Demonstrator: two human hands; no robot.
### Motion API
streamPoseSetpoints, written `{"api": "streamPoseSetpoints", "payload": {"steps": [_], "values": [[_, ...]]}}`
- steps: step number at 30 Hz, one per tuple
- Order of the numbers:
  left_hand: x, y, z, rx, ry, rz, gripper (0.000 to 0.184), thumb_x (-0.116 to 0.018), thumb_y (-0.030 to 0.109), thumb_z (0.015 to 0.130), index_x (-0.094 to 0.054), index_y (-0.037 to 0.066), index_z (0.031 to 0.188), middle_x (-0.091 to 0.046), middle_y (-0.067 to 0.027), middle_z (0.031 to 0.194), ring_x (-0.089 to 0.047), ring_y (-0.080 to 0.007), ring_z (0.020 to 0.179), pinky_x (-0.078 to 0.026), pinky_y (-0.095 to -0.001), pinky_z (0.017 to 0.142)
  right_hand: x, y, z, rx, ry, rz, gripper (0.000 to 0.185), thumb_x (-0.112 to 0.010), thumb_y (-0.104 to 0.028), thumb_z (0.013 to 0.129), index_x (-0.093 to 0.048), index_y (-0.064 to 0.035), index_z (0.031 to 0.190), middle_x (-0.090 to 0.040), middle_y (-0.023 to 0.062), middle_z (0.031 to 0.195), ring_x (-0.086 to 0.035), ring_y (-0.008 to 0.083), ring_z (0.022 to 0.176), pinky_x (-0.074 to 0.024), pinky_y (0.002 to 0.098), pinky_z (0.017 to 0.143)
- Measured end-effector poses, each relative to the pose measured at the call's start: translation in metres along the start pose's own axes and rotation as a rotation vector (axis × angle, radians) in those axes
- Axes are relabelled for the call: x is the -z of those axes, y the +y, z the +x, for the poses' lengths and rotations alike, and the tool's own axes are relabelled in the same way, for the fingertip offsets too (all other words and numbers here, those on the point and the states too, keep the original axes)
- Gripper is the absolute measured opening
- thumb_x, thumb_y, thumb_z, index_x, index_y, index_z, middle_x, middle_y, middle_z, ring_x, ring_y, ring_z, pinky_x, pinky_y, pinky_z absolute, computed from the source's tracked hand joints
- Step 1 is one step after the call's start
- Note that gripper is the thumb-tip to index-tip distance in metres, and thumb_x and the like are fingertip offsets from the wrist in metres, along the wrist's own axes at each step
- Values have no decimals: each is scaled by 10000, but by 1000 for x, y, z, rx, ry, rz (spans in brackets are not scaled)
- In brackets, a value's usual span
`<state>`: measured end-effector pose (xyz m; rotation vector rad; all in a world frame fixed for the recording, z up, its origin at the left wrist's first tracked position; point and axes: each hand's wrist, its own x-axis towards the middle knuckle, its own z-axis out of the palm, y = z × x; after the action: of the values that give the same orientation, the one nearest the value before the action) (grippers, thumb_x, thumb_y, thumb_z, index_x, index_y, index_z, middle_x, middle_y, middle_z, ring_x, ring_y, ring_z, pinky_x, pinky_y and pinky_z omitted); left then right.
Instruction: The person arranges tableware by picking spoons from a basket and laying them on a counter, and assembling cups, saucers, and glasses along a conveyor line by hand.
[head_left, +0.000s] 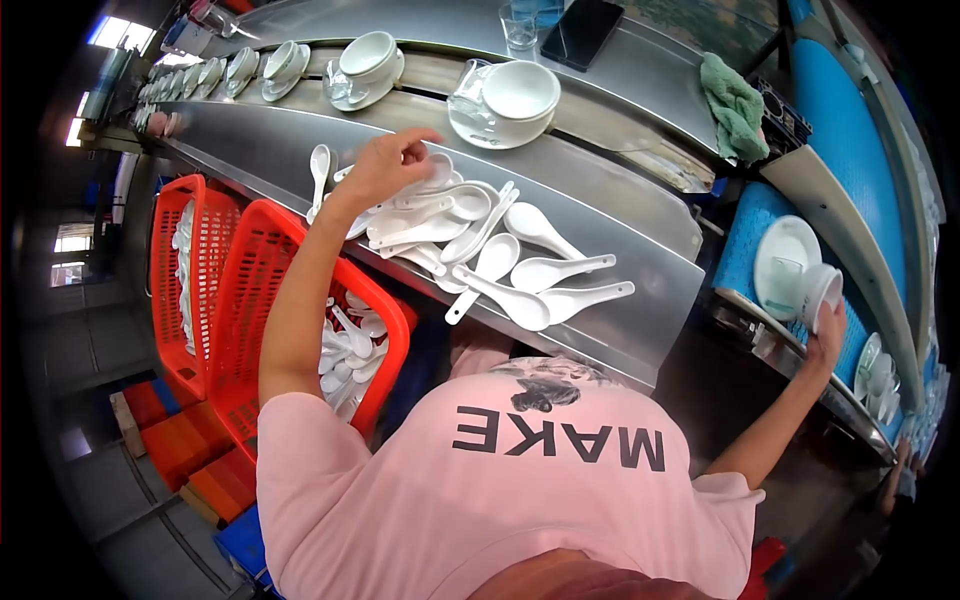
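Observation:
White ceramic spoons (pixel 520 300) lie in a loose pile on the steel counter. Over the pile's far left side is my left hand (pixel 385 168), its fingers curled inward. A spoon bowl shows just beside those fingertips, but whether they grip anything I cannot make out. Out to the right, my right hand (pixel 826 335) holds a small white bowl (pixel 822 290) by its side, tilted. That bowl is beside a white plate (pixel 785 245) with a clear glass (pixel 780 285) on it, on the blue conveyor belt (pixel 742 232).
Red plastic baskets (pixel 395 350) of spoons stand left of me, below the counter. Beyond the spoons, place settings with a bowl (pixel 522 90), plate and glass line a track. A phone (pixel 582 33), a drinking glass (pixel 518 28) and a green cloth (pixel 735 108) lie farther back.

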<state>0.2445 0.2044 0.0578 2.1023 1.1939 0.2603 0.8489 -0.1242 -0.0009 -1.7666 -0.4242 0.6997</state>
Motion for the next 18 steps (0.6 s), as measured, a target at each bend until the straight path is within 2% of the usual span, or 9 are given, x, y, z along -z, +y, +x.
{"api": "streamPoseSetpoints", "payload": {"steps": [3, 4, 5, 8, 10, 12, 13, 16, 18], "values": [[-5, -4, 3, -19, 14, -4, 252, -609, 121, 747, -592, 15, 974, -597, -54, 713, -511, -121, 622, -430, -251, 594, -78, -18, -6, 0, -168, 88, 448, -582, -68, 725, -488, -3, 1157, -568, 101, 1055, -572, 197, 912, -475, 318, 773], [-5, -4, 5, -40, 27, -14, 257, -607, 121, 746, -591, 14, 979, -598, -54, 713, -518, -123, 626, -433, -252, 595, -107, -20, -4, 27, -223, 95, 458, -599, -109, 718, -496, -3, 1151, -573, 97, 1038, -571, 186, 902, -467, 317, 783], [-3, -3, 7, -26, 75, 18, 234, -602, 112, 749, -593, 15, 962, -603, -63, 729, -546, -123, 650, -444, -256, 600, -142, -36, -14, 55, -292, 128, 475, -619, -143, 699, -505, 5, 1136, -574, 95, 1026, -570, 177, 885, -463, 315, 784], [11, -27, 18, 35, 234, -79, 237, -578, 94, 754, -576, 11, 976, -603, -78, 729, -566, -132, 665, -453, -254, 617, -224, -56, -5, 3, -437, 100, 494, -616, -85, 618, -529, 37, 1089, -588, 95, 973, -570, 173, 849, -454, 291, 750], [23, -28, 19, 74, 340, -164, 255, -538, 49, 739, -555, 11, 990, -599, -71, 728, -566, -115, 622, -436, -234, 546, -270, -61, -2, 34, -519, 100, 497, -599, -62, 593, -537, 48, 1074, -594, 101, 940, -573, 178, 829, -454, 287, 731], [37, -23, 16, 219, 379, -210, 272, -531, 39, 724, -549, 13, 994, -594, -62, 721, -566, -103, 607, -420, -225, 502, -307, -56, 5, 29, -576, 62, 487, -580, -46, 597, -531, 61, 1070, -593, 111, 924, -577, 186, 807, -461, 286, 719], [38, -38, 20, 203, 408, -290, 244, -542, 49, 706, -553, 5, 946, -582, -55, 704, -549, -92, 528, -387, -225, 442, -323, -55, 5, 19, -605, 88, 475, -561, -31, 611, -526, 64, 1074, -590, 118, 923, -580, 195, 788, -470, 296, 707], [33, -54, 24, 331, 474, -322, 231, -565, 82, 693, -543, -14, 902, -573, -55, 678, -533, -107, 458, -383, -234, 425, -356, -59, -4, -25, -641, 45, 467, -535, -19, 624, -529, 42, 1087, -588, 123, 925, -580, 201, 786, -476, 305, 707], [31, -58, 29, 391, 483, -239, 183, -585, 111, 692, -544, -22, 810, -563, -53, 634, -540, -115, 433, -383, -240, 414, -366, -64, -9, 27, -697, -71, 404, -551, -88, 712, -528, 21, 1100, -587, 122, 930, -577, 201, 820, -477, 311, 712]]}}
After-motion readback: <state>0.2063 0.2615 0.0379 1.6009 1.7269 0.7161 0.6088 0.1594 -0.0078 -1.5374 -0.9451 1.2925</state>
